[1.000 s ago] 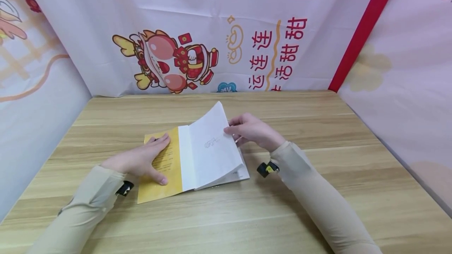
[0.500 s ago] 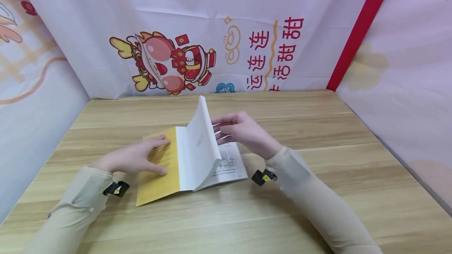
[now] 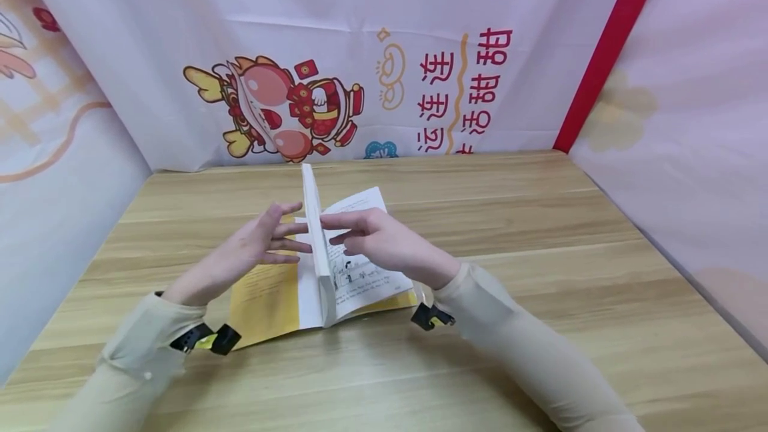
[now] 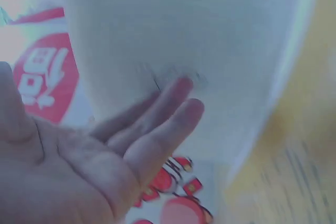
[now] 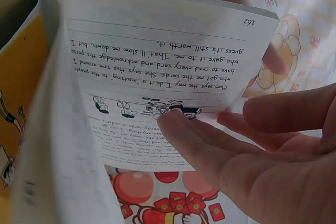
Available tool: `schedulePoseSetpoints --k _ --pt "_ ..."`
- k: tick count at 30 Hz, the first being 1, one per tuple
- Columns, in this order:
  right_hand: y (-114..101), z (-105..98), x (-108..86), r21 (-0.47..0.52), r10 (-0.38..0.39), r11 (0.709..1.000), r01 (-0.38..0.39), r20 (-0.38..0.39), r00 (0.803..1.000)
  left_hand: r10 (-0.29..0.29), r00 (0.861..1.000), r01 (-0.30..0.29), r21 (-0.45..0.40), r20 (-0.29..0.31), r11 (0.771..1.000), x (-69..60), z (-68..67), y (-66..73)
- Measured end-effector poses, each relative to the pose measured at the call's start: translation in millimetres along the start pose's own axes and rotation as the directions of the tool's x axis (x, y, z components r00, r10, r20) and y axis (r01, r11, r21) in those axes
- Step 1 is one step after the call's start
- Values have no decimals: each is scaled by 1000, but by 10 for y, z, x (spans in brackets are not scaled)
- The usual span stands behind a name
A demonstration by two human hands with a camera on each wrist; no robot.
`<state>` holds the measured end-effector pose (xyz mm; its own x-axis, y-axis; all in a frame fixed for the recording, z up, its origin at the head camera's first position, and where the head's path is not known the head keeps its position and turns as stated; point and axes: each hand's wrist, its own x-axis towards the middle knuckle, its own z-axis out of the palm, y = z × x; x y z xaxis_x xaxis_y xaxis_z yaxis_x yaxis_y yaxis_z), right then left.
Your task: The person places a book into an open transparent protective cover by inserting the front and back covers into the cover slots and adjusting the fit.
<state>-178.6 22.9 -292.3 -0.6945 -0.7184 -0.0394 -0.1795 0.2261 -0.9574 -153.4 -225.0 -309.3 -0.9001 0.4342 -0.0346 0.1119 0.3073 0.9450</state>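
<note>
While the book (image 3: 327, 295) lay open below my left hand (image 3: 247, 245) and right hand (image 3: 384, 239), fingers loosely apart and gripping nothing, its wad of pages (image 3: 312, 199) standing between them seemed light, bendy and easily creased, best taken along the outer edge.

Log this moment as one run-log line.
illustrated book: open on wooden table | page block: upright | left hand: fingers extended at block's left face | right hand: fingers at printed page
</note>
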Motion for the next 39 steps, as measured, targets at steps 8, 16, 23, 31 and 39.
schedulePoseSetpoints --k 8,16,23,31,39 --pt "1 82 22 -166 -63 984 65 20 998 -110 984 132 154 -140 979 -41 175 170" --pt "23 -160 21 -581 -161 808 -94 -371 915 -83 991 98 134 -107 986 -69 122 165" --pt "181 -352 108 -142 214 950 -277 -350 912 -70 992 85 151 -101 985 -87 98 168" --pt "210 -218 177 137 117 988 -70 -372 921 -72 993 85 147 -94 985 -142 2 212" --pt "205 -11 204 181 51 983 15 -355 933 -88 987 102 97 -138 990 -150 1 258"
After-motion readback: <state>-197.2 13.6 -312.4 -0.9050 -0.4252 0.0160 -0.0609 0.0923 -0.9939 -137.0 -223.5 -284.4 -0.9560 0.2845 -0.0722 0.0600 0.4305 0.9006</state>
